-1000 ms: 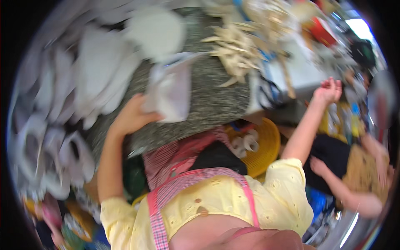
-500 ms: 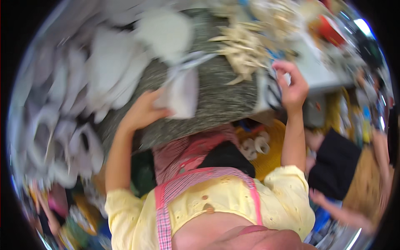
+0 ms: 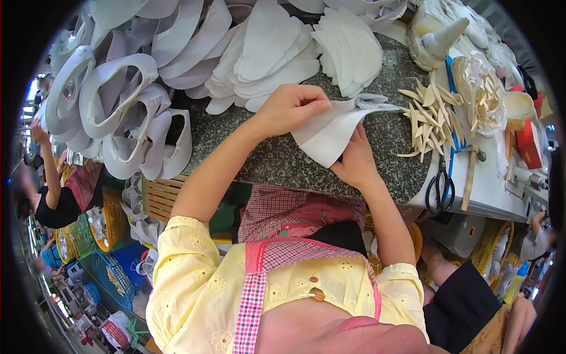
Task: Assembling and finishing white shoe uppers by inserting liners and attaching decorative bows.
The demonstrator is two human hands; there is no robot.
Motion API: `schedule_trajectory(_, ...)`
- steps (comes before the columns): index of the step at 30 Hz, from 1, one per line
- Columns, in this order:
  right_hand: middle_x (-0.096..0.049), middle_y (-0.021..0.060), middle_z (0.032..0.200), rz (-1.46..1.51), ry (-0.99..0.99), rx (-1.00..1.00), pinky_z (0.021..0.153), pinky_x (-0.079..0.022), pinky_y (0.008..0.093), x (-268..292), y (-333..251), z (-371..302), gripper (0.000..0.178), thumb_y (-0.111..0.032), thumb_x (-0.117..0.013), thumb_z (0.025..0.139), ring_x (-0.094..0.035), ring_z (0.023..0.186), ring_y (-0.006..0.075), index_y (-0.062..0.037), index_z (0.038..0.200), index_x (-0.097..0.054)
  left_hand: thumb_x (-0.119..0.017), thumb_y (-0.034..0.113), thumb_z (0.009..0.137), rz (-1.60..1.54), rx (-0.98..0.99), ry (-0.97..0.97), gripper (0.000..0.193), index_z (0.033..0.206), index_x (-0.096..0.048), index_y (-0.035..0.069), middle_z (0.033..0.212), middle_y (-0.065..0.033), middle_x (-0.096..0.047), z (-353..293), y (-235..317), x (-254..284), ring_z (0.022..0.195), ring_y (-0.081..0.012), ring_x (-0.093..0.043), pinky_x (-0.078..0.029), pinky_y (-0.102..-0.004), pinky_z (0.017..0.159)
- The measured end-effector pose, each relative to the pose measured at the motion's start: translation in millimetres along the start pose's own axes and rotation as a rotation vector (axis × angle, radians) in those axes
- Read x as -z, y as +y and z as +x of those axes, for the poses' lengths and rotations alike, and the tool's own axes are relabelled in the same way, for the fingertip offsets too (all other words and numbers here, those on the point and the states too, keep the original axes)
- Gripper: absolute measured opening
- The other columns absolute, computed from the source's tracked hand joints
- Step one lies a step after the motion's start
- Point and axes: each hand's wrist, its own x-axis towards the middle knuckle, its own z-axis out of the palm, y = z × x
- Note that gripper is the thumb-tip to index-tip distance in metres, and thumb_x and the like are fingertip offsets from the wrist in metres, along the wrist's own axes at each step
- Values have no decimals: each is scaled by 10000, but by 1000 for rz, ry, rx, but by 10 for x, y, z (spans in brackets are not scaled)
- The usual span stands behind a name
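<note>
A white shoe-upper-like piece (image 3: 325, 138), curved and folded, is held just above the grey speckled tabletop (image 3: 265, 162). My left hand (image 3: 295, 109) pinches its upper left edge between thumb and bent fingers. Behind and beneath its right side is my right hand (image 3: 357, 160), gripping it with fingertips partly hidden. A narrow, shiny greyish flap (image 3: 371, 103) sticks out to the right at the top of the piece. Just beyond my hands lie a stack of flat white pieces (image 3: 268, 56) and a fanned pile of white pieces (image 3: 349, 53).
Curved white uppers (image 3: 115, 88) heap up at the left. To the right are cream crescent-shaped slips (image 3: 429, 115), black-handled scissors (image 3: 440, 190), a wooden-handled hammer (image 3: 470, 177) and a plastic-wrapped bundle (image 3: 486, 97). Other people sit nearby on both sides.
My right hand has left the area by the scissors and moved left onto the white piece. My left hand has moved up and right with it. The view has shifted and sharpened.
</note>
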Motion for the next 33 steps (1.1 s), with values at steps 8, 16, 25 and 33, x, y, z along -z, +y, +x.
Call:
schedule_trajectory(8, -469, 143, 1109, 32, -21, -29, 890, -355, 438, 0, 12, -82, 451, -149, -648, 613, -409, 1040, 375, -59, 1043, -548, -587, 229, 781, 161, 33, 167, 207, 835, -609, 30, 692, -43, -590, -25, -31, 50, 643, -96, -537, -433, -252, 607)
schedule_trajectory(16, -557, 91, 1029, 98, 45, -97, 945, -243, 478, 103, -2, -142, 449, -158, -636, 583, -397, 1054, 345, -78, 1020, -571, -668, 128, 659, 1070, -421, 236, 349, 987, -569, 61, 1087, -112, -508, -225, 83, 963, 1012, -283, -469, -408, -348, 835)
schedule_trajectory(25, -604, 119, 863, 394, 337, -73, 735, -440, 345, 265, -1, -89, 202, -7, -605, 650, -558, 832, 284, -19, 852, -604, -632, 62, 650, 1097, -398, -143, 230, 856, -550, 2, 1020, -155, -533, -161, 216, 1119, 974, -314, -502, -412, -375, 837)
schedule_trajectory(33, -595, 78, 752, 354, 513, 181, 681, -450, 340, 403, -306, -67, 169, 34, -619, 630, -561, 736, 256, -30, 786, -602, -518, 153, 768, 1090, -130, -96, 136, 691, -495, 43, 665, -144, -543, -139, 274, 1256, 670, -316, -561, -438, -418, 598)
